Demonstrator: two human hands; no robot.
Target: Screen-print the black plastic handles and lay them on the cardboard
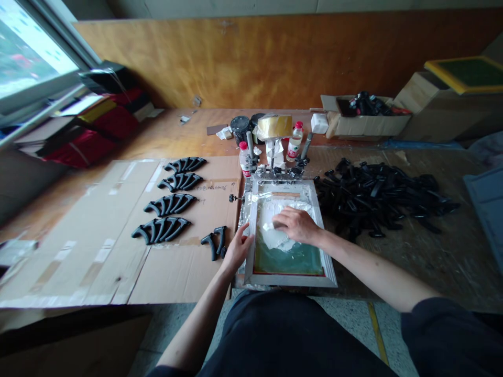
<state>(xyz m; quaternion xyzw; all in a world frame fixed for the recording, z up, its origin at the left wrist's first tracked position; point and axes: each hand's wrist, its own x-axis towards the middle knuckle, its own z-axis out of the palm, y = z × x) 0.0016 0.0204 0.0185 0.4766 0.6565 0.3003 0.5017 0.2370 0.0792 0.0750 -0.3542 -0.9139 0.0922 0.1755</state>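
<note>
An aluminium screen-printing frame (291, 280) lies flat on the bench, its green mesh (288, 260) partly covered by a crumpled white sheet (275, 225). My left hand (239, 247) grips the frame's left side. My right hand (296, 225) rests on the white sheet, fingers together, and what lies under the palm is hidden. Left of the frame, several black curved plastic parts (170, 204) lie in a row on flattened cardboard (94, 246). Two smaller black pieces (214, 241) lie nearest my left hand. A large heap of black parts (377, 196) lies to the right.
Behind the frame stand a metal hinge clamp (275, 170), two plastic bottles (294, 141), dark ink tins (240, 130) and a roll of yellowish tape (275, 126). A cardboard box (365, 123) holds black parts at the back right. Red bags (94, 131) lie under the window.
</note>
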